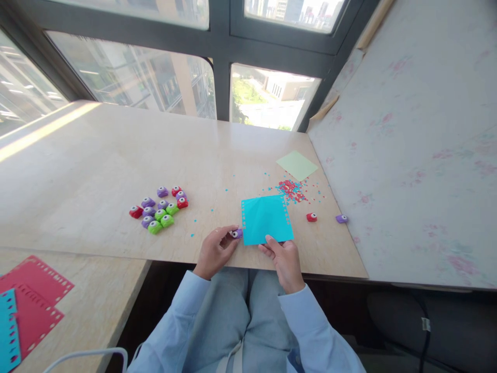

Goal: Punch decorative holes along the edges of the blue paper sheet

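Observation:
My left hand (218, 248) is closed around a small purple hole punch (236, 234) with an eye on it. The punch sits at the lower left corner of a blue sheet of paper (267, 220). Along the sheet's left and right edges run rows of punched holes. My right hand (283, 257) pinches the bottom edge of this sheet, thumb on top. To the right lie a red hole punch (311, 217) and another purple punch (342, 219). Several red, purple and green punches (161, 213) form a group on the left.
Red and blue paper dots (293, 190) are heaped behind the sheet, with a few scattered leftward. A pale green sheet (297, 165) lies beyond them. Punched red sheets (39, 280) and a blue one (10, 329) rest at the lower left. A papered wall (407, 155) bounds the right side.

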{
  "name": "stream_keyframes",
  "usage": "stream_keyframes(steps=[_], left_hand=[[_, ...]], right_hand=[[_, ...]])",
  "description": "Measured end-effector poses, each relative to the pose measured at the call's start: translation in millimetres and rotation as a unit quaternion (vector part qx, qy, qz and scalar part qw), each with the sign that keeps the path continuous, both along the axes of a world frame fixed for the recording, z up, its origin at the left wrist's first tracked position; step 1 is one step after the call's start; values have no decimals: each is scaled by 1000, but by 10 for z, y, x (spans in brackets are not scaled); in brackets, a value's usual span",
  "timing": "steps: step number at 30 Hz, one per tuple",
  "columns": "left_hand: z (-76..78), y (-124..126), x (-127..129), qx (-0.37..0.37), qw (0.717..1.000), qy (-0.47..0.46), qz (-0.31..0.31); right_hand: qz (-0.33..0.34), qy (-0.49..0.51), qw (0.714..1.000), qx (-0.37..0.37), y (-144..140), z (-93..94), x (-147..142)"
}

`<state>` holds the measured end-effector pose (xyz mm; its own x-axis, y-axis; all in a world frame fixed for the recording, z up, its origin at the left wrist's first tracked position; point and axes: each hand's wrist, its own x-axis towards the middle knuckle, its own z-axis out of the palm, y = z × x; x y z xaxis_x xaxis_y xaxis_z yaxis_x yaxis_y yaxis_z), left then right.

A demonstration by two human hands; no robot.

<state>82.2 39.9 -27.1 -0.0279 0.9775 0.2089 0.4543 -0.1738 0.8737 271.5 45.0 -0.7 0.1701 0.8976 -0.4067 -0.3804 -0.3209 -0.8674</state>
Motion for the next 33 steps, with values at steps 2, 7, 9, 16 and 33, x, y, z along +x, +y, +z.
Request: stream_keyframes(steps=[2,7,9,16,33], left_hand=[[-2,-1,0,0,1000,-2,-2],[-4,1,0,-2,1000,-12,-8],[0,2,1,-1,1000,-14,-10],[12,-3,1,-1,1000,0,-4],[-33,21,-46,27,998,27,-46]], right_hand=[[1,-5,1000,0,0,-3,-8],[-2,-14,1000,1,11,15,-43],[-4,-19,1000,-1,19,29,-64],[-7,-55,998,-6,17,24,-75],[3,-115,993,1,25,-65,-54]])
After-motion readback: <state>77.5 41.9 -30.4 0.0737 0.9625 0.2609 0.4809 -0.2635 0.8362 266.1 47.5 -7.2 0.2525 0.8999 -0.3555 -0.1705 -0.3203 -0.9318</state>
